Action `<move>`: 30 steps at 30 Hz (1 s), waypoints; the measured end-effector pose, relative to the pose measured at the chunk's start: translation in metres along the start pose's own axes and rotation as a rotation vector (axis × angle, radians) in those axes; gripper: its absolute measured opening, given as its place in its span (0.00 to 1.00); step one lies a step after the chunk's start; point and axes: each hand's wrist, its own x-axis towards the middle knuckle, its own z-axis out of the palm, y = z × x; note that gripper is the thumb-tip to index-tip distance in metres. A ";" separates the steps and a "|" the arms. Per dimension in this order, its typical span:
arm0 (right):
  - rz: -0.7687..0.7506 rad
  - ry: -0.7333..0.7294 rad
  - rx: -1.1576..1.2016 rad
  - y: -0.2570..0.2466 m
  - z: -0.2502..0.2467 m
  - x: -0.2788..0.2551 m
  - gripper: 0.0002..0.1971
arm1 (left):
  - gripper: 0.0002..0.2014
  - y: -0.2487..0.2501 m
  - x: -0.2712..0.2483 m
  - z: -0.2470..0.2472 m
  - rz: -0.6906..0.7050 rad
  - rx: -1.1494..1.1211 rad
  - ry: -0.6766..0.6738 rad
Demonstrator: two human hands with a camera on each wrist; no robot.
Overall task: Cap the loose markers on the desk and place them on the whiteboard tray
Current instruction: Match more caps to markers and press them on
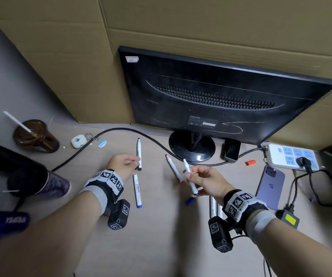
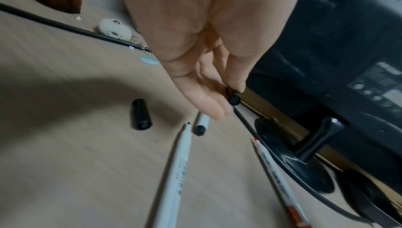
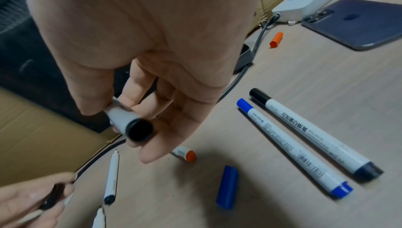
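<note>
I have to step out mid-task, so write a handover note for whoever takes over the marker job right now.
Left hand pinches a black cap. Right hand grips an uncapped black-ended marker.
On the desk, uncapped: black marker, blue marker, red marker. Loose: blue cap, orange cap, second black cap.
Done: two capped markers lie by the right wrist.
Left: cap four, move all six. No whiteboard tray in view.

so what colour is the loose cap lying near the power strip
Orange. The loose cap shows best in the right wrist view, lying on the desk near the phone.
</note>
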 end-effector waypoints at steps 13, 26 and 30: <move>-0.127 -0.024 -0.225 0.003 0.000 -0.037 0.09 | 0.13 0.019 -0.065 0.030 0.197 0.017 -0.290; -0.151 -0.022 -0.297 0.007 -0.015 -0.051 0.08 | 0.14 0.045 -0.084 0.054 0.278 0.028 -0.456; -0.160 -0.072 -0.344 0.009 -0.022 -0.052 0.09 | 0.14 0.050 -0.086 0.064 0.280 0.077 -0.492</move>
